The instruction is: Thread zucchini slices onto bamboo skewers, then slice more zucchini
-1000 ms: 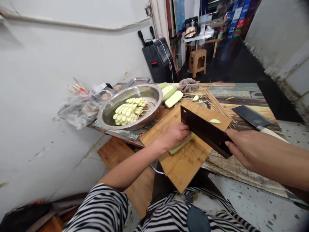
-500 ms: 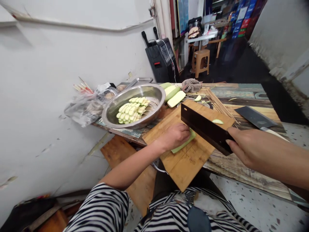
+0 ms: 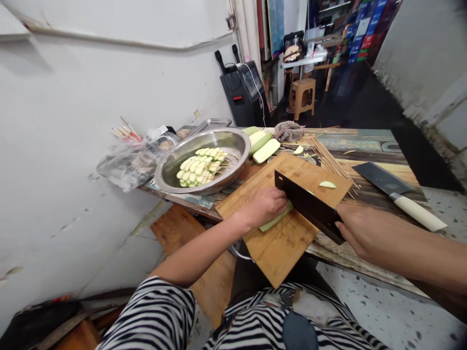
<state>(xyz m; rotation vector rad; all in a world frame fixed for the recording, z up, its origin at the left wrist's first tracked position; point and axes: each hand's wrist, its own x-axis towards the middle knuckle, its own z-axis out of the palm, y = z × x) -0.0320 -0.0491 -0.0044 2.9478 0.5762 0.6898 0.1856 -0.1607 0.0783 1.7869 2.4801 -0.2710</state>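
My left hand (image 3: 268, 205) presses a pale green piece of squash (image 3: 276, 219) onto the wooden cutting board (image 3: 280, 250), its fingers curled over the far end. My right hand (image 3: 352, 226) grips a dark, wide cleaver (image 3: 310, 206), whose blade stands on edge at the squash, right beside my left fingertips. A cut slice (image 3: 327, 184) lies on the board beyond the blade, and part of another shows just behind the blade. Left of the board, a steel basin (image 3: 166, 182) holds skewered squash slices (image 3: 199, 167).
Peeled squashes (image 3: 266, 150) and a grey cloth (image 3: 289, 131) lie behind the board. Bamboo skewers (image 3: 332, 158) and a second cleaver (image 3: 383, 177) with a pale handle are on the right. Plastic bags (image 3: 131, 165) sit left of the basin. A black speaker (image 3: 244, 92) stands beyond the table.
The cleaver has come down and slightly left to the squash, with my right hand lower. Part of a slice now shows behind the blade. My left hand has barely moved.
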